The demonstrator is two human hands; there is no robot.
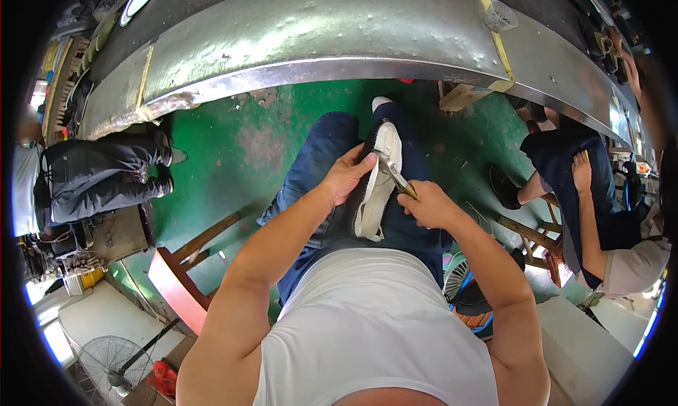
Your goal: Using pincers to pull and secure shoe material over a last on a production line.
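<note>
A dark shoe upper with its pale underside [378,201] turned up lies lengthwise over my lap, between my thighs. My left hand [346,173] grips its left edge, thumb on top near the rim and fingers wrapped below. In my right hand [429,204] are metal pliers [390,170] with a greenish handle. Their head rests at the shoe's left rim, close to my left thumb. Whether the jaws pinch the edge is too small to tell. My right fingers are closed round the handle.
A long metal-topped bench [318,38] runs across ahead, with a clear plastic cup [500,16] on it. A person in dark trousers [106,173] is at left; another sits at right, a hand [581,173] on the thigh. A standing fan [113,363] is at lower left.
</note>
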